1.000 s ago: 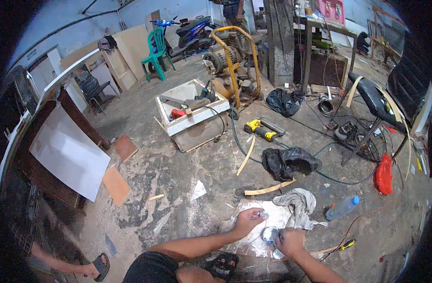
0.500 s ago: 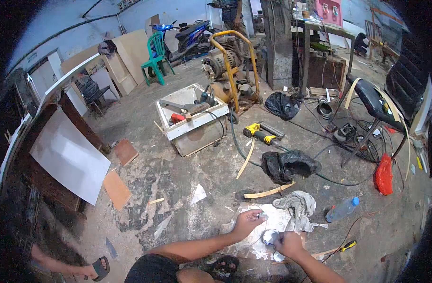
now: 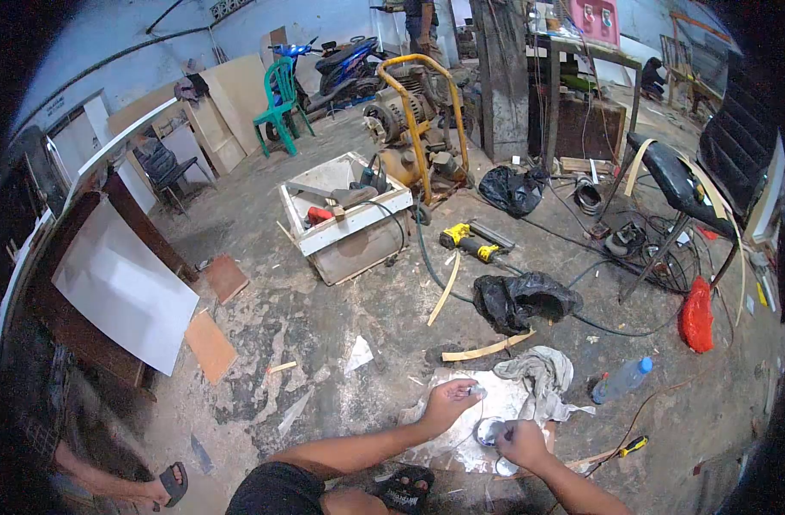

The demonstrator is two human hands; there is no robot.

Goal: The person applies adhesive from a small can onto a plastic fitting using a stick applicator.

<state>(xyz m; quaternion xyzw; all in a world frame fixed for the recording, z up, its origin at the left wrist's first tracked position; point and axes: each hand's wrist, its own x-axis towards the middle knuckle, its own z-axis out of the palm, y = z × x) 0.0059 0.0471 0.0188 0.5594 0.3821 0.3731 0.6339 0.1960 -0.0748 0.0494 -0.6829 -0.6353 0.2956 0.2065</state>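
My left hand (image 3: 450, 403) pinches a small pale piece (image 3: 477, 391) whose kind I cannot make out. Close by, my right hand (image 3: 523, 444) is closed at the edge of a round shiny metal object (image 3: 489, 431), perhaps a lamp fitting. Both hands are over a white-smeared board (image 3: 448, 432) on the floor. A second small round shiny piece (image 3: 506, 468) lies below the right hand. A crumpled grey-white cloth (image 3: 543, 376) lies along the board's far edge.
A plastic bottle (image 3: 624, 380) and a yellow-black screwdriver (image 3: 634, 446) lie to the right. Farther off are a black plastic bag (image 3: 525, 300), a yellow nail gun (image 3: 471, 243), a tool-filled white box (image 3: 350, 219) and a compressor (image 3: 410, 129). Another person's sandaled foot (image 3: 163, 489) is at lower left.
My hands keep nearly the same place and hold. The view has shifted slightly, and the person standing at the back has changed posture a little.
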